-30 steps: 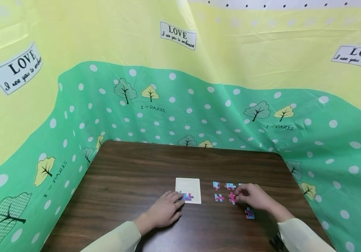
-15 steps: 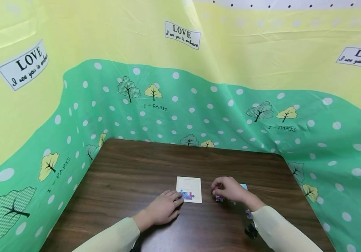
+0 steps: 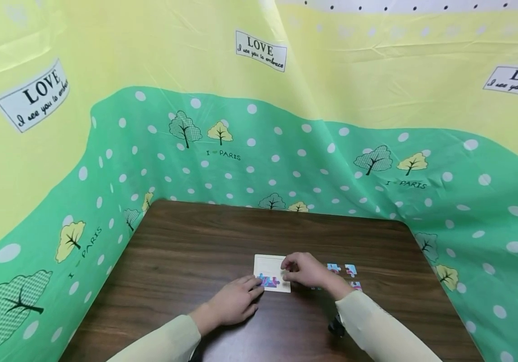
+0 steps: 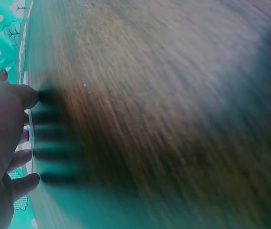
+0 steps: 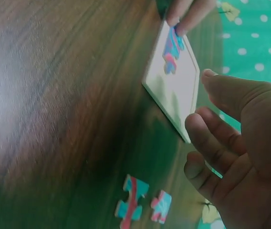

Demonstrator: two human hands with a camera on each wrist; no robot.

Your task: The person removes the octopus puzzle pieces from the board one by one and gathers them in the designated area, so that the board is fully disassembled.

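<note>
My left hand (image 3: 236, 300) rests at the left edge of a white puzzle tray (image 3: 263, 261), its fingertips touching joined blue-and-pink jigsaw pieces (image 3: 269, 282) in the tray's near part. Over the tray's right edge hovers my right hand (image 3: 304, 270), thumb and index finger bent toward each other. In the right wrist view, no piece shows in the right hand (image 5: 240, 138), and whether the fingertips pinch one cannot be made out. The left wrist view shows the left hand (image 4: 4, 129) low on the wood, fingers spread.
Loose jigsaw pieces lie right of the tray, including a blue one (image 3: 350, 270) and another (image 3: 356, 285); my right forearm hides part of that group. The dark wooden table (image 3: 186, 241) meets a green and yellow curtain (image 3: 223, 176) behind.
My right hand has travelled left, from above the loose pieces to the tray's right edge. The left hand stays on the tray and its pieces. The head view has shifted slightly.
</note>
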